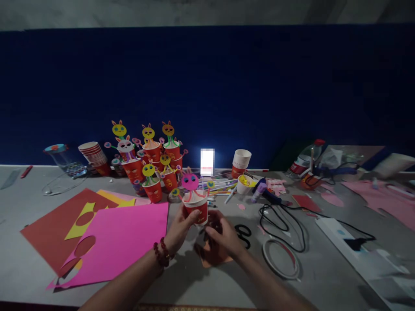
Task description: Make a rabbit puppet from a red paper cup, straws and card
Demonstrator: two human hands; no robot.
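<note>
My left hand (pixel 184 229) is closed around a red paper cup (pixel 199 210) with a white rim, its thumb pressed across the front. From the cup rises a pink paper bunny face (pixel 189 182) on pipe-cleaner stems, with a small round paper hand out to either side. My right hand (pixel 223 233) is just right of and below the cup. Its fingers are bent and stand apart from the thumb, with nothing plainly held. Beneath it on the table lie a piece of orange paper (pixel 214 255) and black-handled scissors (pixel 244 236), partly hidden by the hand.
Several red cups with bunny figures (pixel 152 190) stand behind at left. Cut sheets of pink paper (pixel 129 242) and red paper (pixel 58 229) lie left. At right are a tape roll (pixel 280 259), a glue gun (pixel 271 197) with looping cord, a power strip (pixel 343 244) and a bottle (pixel 301 162).
</note>
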